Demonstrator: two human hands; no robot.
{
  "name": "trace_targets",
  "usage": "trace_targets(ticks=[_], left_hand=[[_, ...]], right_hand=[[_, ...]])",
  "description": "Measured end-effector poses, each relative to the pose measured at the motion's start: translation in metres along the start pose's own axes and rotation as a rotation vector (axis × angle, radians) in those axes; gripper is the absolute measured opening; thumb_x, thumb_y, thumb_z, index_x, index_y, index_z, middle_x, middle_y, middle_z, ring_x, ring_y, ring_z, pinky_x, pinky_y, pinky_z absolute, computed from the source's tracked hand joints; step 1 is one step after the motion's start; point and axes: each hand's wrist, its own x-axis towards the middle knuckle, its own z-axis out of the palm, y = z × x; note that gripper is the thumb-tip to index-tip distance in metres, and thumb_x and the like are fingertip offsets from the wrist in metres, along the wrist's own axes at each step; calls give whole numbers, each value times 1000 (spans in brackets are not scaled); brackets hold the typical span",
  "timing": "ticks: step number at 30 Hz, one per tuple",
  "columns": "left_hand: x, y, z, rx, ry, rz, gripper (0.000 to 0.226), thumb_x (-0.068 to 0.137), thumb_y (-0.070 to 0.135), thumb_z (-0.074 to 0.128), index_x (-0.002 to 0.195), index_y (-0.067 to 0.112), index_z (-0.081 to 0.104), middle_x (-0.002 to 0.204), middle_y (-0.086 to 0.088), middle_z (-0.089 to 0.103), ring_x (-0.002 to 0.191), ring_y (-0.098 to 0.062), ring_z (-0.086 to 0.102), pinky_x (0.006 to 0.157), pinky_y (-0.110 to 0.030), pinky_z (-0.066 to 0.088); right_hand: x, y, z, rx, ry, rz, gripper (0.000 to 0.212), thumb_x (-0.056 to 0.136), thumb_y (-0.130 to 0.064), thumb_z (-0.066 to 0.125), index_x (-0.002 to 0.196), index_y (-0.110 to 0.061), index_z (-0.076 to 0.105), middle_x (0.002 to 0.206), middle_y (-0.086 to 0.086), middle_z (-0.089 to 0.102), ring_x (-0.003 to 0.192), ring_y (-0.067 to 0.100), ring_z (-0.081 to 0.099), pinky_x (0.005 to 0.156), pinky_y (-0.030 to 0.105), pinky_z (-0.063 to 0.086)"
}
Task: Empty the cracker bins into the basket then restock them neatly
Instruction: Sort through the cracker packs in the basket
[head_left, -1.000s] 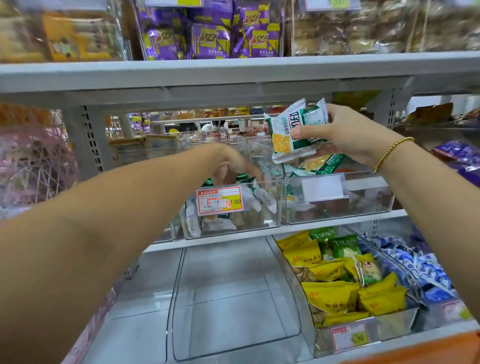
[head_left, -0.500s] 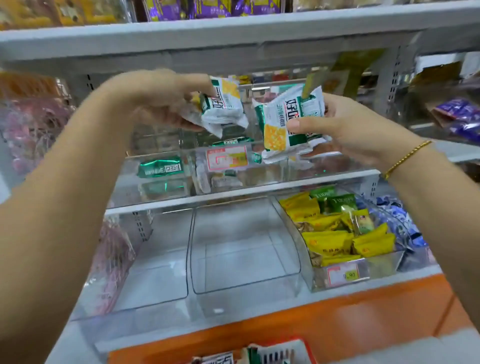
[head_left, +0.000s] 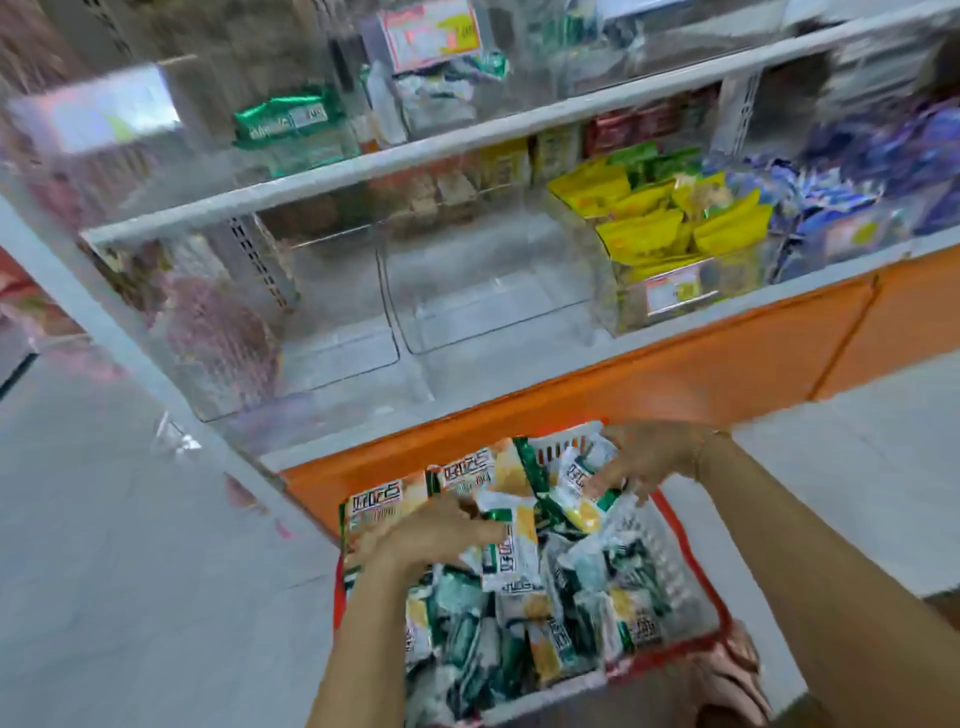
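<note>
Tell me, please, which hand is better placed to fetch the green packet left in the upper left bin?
Probably the left hand: it is over the left side of the basket, nearer the green packet; the right hand would reach across.

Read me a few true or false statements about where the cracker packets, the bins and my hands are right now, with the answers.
1. The left hand and the right hand are both over the basket. True.
2. The basket is empty. False: it is piled with green-and-white cracker packets.
3. Two clear bins side by side on the lower shelf hold nothing. True.
4. The yellow packets lie in the basket. False: they fill a bin on the lower shelf, right of the empty ones.
5. Every bin on the upper shelf is empty. False: a green packet lies in one.
</note>
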Motion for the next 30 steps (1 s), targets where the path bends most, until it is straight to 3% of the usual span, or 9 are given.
trace_targets(ticks=[2,5,7,11,13,16,20,24,30], left_hand=[[-8,-12,33,45,-170,-79,53,83,28,70,127,18,43,117,-1,45,96,-16,55,78,-33,58],[3,-22,54,149,-245,-130,66,82,26,71,138,11,39,138,-8,41,110,-24,55,92,-40,53],[5,-20,59,228,-217,-83,76,82,25,72,145,8,33,148,-10,36,121,-25,50,99,-38,47],[-5,15,15,232,29,82,38,88,23,64,123,10,60,129,-6,58,105,-18,56,95,-33,46],[-23,42,-34,78,264,235,15,87,23,63,95,12,69,105,-4,69,93,-18,63,85,-31,50],[-64,89,-119,-45,602,509,15,83,26,66,77,13,66,72,1,66,69,-15,60,66,-32,52],[-126,139,-228,-32,919,760,21,84,29,68,72,12,62,64,-3,58,63,-17,54,60,-26,43],[-141,174,-314,107,1038,746,23,85,32,68,73,14,62,65,-2,62,61,-14,55,63,-26,47],[-104,227,-394,366,885,444,23,86,37,65,79,16,67,66,-3,62,54,-14,58,59,-25,48]], right_hand=[[8,21,28,-136,27,129,104,77,-39,78,152,-10,12,159,7,14,134,25,41,95,34,49],[11,34,50,-186,71,168,103,82,-43,71,152,-7,6,160,9,7,144,25,22,111,33,29],[11,33,52,-205,89,185,95,85,-43,68,151,-4,12,159,12,13,143,27,24,109,32,32],[2,-14,24,-379,241,81,54,90,-38,62,126,2,54,132,21,55,119,32,55,95,35,47],[-13,-60,-2,-395,421,-89,36,88,-37,65,97,-2,68,102,19,68,89,25,67,76,32,54],[-47,-144,-42,-232,675,-422,31,85,-31,69,64,-12,56,55,1,56,44,6,49,50,21,39],[-87,-254,-84,-283,933,-802,30,85,-27,68,66,-7,57,55,2,48,50,11,42,50,19,33],[-89,-336,-144,-421,1167,-896,22,88,-28,65,74,-12,59,69,3,55,70,17,50,61,25,29],[-39,-410,-233,-810,1001,-459,19,88,-21,62,74,-9,62,82,14,67,74,25,59,57,25,39]])
